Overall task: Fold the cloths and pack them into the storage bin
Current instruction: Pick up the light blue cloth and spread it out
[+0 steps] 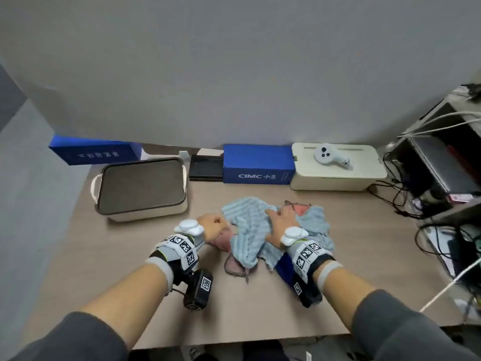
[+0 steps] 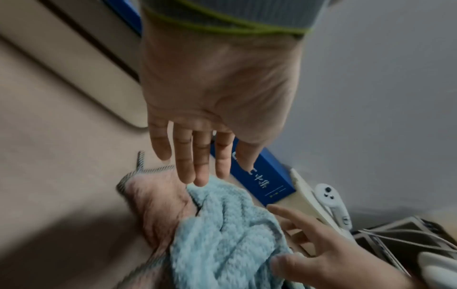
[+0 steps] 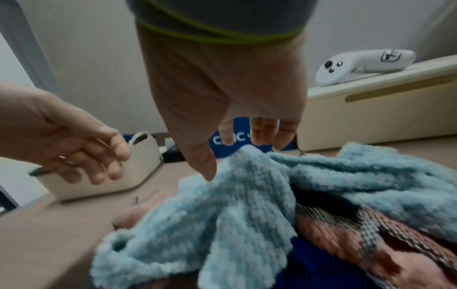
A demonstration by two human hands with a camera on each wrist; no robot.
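Note:
A crumpled light blue cloth (image 1: 250, 222) (image 2: 222, 234) (image 3: 222, 215) lies on the table (image 1: 130, 256), heaped over a pink cloth (image 1: 221, 241) (image 2: 153, 205) (image 3: 371, 244) and a dark blue cloth (image 1: 283, 269). My right hand (image 1: 279, 220) (image 3: 235, 148) spreads over the blue cloth, thumb touching it. My left hand (image 1: 213, 225) (image 2: 212, 156) hovers at the heap's left edge, holding nothing, its fingertips just reaching the blue cloth. The cream storage bin (image 1: 145, 215) (image 3: 111, 176) stands to the back left with nothing inside.
Along the back wall stand a blue box (image 1: 256, 165), another blue box (image 1: 96, 149), a black case (image 1: 205, 168) and a cream box (image 1: 338, 175) with a white controller (image 1: 330, 155) on top. Shelving with tangled cables (image 1: 442, 178) crowds the right side.

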